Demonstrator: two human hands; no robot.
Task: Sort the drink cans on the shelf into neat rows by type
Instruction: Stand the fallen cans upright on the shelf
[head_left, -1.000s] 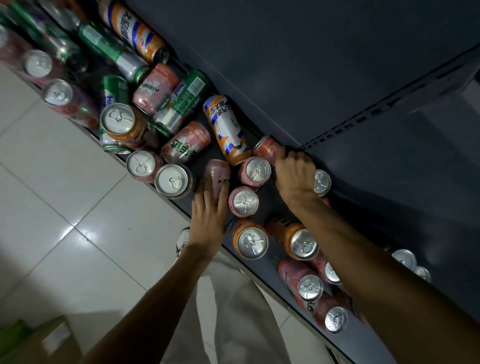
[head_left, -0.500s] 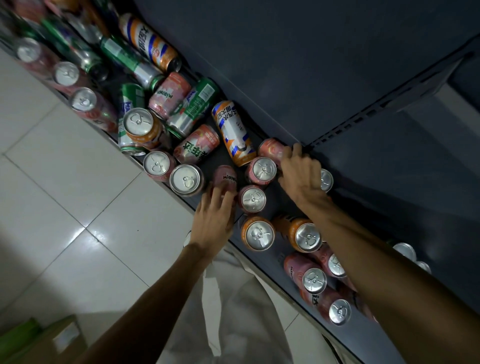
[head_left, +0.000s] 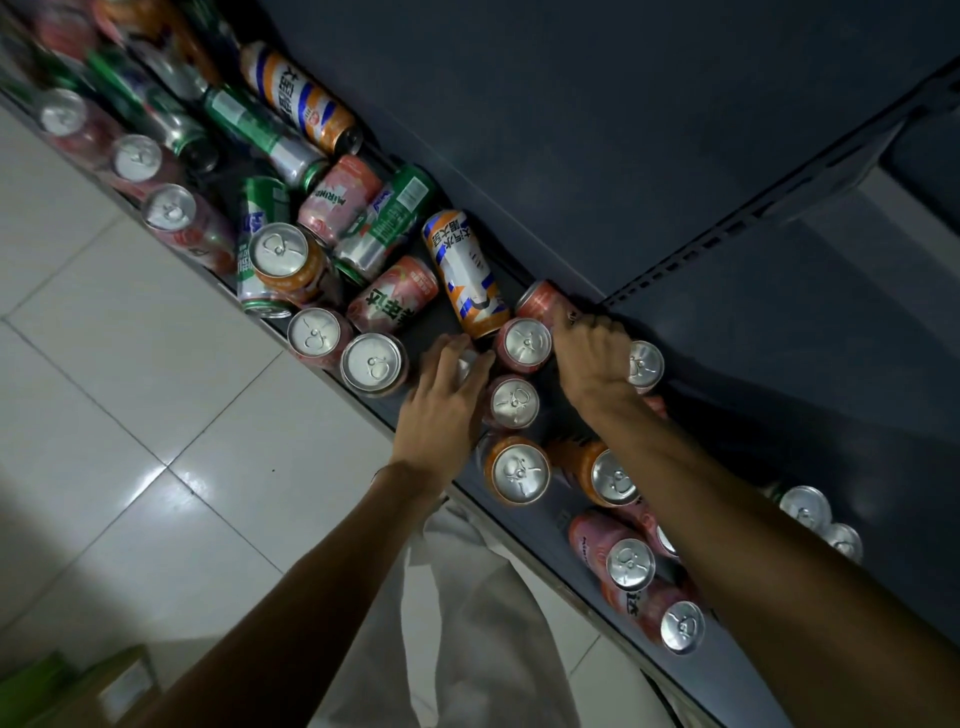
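Our left hand (head_left: 451, 395) grasps a pink can (head_left: 467, 364) near the shelf (head_left: 540, 525) front edge; our right hand (head_left: 589, 353) grips a red can (head_left: 537, 300) at the back.

Left hand (head_left: 441, 400) has stood the tilted pink can (head_left: 466, 364) upright, now covering it.

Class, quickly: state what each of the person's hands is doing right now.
Left hand: fingers curled round an upright pink drink can, gripping it.
Right hand: fingers curled on a tipped red-pink can at the shelf's back.
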